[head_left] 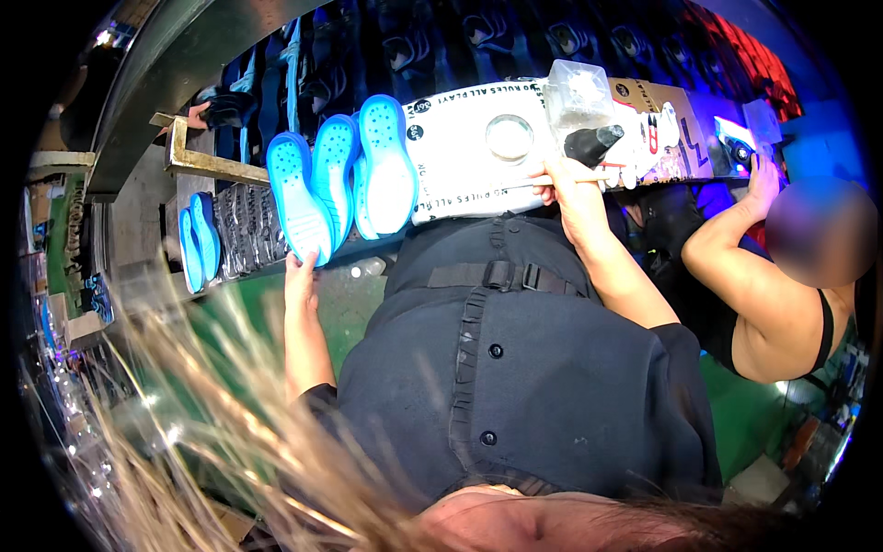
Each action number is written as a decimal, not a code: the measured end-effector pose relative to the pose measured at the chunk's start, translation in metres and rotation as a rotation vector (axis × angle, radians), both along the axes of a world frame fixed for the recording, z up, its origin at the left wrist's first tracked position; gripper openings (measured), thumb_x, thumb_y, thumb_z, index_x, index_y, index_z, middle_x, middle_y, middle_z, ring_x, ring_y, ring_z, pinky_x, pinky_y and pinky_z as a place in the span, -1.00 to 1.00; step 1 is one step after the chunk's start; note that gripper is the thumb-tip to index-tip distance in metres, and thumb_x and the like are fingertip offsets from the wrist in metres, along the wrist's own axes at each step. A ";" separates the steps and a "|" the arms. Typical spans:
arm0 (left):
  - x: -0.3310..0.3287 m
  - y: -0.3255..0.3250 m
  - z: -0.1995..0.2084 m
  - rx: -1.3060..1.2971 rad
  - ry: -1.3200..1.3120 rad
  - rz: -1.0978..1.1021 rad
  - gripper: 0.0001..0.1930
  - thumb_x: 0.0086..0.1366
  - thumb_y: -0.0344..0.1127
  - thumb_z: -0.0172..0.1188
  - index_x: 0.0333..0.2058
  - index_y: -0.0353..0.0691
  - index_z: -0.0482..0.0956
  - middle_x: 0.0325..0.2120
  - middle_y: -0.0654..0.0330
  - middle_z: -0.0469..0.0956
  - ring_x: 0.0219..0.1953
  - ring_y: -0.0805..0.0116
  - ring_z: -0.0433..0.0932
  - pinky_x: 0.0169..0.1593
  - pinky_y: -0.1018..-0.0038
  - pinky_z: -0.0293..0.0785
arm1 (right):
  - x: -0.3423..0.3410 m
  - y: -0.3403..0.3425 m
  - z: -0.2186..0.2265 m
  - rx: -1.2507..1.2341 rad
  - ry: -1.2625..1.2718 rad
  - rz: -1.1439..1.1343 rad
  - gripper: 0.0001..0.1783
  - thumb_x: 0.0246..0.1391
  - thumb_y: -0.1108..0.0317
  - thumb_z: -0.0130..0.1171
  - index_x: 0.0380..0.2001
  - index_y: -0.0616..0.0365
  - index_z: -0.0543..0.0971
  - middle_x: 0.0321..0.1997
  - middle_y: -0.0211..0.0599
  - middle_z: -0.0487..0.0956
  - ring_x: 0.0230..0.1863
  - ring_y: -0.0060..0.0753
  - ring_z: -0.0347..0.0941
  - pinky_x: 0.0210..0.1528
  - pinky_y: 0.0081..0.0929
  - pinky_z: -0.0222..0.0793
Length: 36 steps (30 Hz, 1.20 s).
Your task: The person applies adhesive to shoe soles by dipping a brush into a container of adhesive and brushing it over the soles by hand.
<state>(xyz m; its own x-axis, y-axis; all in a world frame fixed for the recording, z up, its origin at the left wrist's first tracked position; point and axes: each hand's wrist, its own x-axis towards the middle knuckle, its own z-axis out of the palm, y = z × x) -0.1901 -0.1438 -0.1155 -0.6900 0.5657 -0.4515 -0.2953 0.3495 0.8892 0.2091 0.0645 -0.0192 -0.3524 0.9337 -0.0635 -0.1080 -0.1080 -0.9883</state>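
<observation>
My left hand [302, 281] pinches the near end of a blue shoe sole [302, 198] dotted with small holes. Two more blue soles, one [335, 161] partly covered and one [384, 156] farther right, lie close beside it on the bench. My right hand [575, 198] is closed around a thin pale stick [528, 182], perhaps a brush; its tip is too small to make out. Just beyond that hand sits a round clear dish [510, 138] on a white printed sheet [451, 152]. A black cone-shaped object [593, 144] stands to the dish's right.
A clear plastic box [578, 95] and white-and-red shoe parts [655, 133] are at the back right. Another pair of blue soles [197, 237] lies at left, near a metal bracket [216, 166]. A co-worker's hand [762, 184] is at the far right. Dark shoe parts line the back.
</observation>
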 end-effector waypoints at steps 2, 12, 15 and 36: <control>-0.008 0.004 0.001 -0.131 0.206 0.009 -0.59 0.05 -0.25 0.25 -0.15 -0.32 0.41 -0.38 0.28 0.46 -0.29 0.50 0.38 -0.25 0.64 0.24 | 0.001 0.000 0.001 0.003 0.016 -0.004 -0.69 0.14 0.22 -0.04 -0.46 0.26 0.52 -0.61 -0.39 0.46 -0.59 -0.71 0.29 -0.53 -0.77 0.18; 0.007 0.026 0.072 0.333 -0.252 0.154 -0.71 0.06 -0.25 0.13 -0.22 -0.17 0.38 -0.44 0.24 0.50 -0.62 0.53 0.38 -0.65 0.67 0.21 | 0.006 0.010 -0.001 -0.041 0.034 -0.062 -0.71 0.11 0.27 -0.05 -0.46 0.28 0.54 -0.56 -0.36 0.47 -0.54 -0.67 0.30 -0.46 -0.72 0.20; 0.065 0.049 0.102 0.520 -0.115 0.025 -0.53 0.10 -0.33 0.12 0.00 -0.18 0.23 -0.16 0.17 0.41 -0.23 0.36 0.46 -0.42 0.51 0.49 | 0.005 0.012 0.001 -0.022 0.013 -0.063 -0.73 0.10 0.30 -0.04 -0.46 0.27 0.54 -0.56 -0.38 0.47 -0.54 -0.67 0.29 -0.45 -0.73 0.19; 0.183 0.140 0.132 0.565 0.510 -0.494 -0.60 0.03 -0.52 0.16 -0.12 -0.43 0.28 -0.25 0.05 0.47 -0.22 0.37 0.47 -0.09 0.49 0.35 | -0.018 0.007 0.049 1.058 -0.228 0.045 -0.93 -0.11 0.49 0.10 -0.57 0.25 0.52 -0.57 -0.33 0.53 -0.54 -0.34 0.42 -0.52 -0.45 0.26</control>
<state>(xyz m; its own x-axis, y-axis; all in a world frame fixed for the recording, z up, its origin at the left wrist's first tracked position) -0.0068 -0.0035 0.0166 -0.3505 0.8949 0.2764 0.2488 -0.1956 0.9486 0.1907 0.0715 0.0299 -0.4696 0.5401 0.6984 0.0724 0.8120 -0.5792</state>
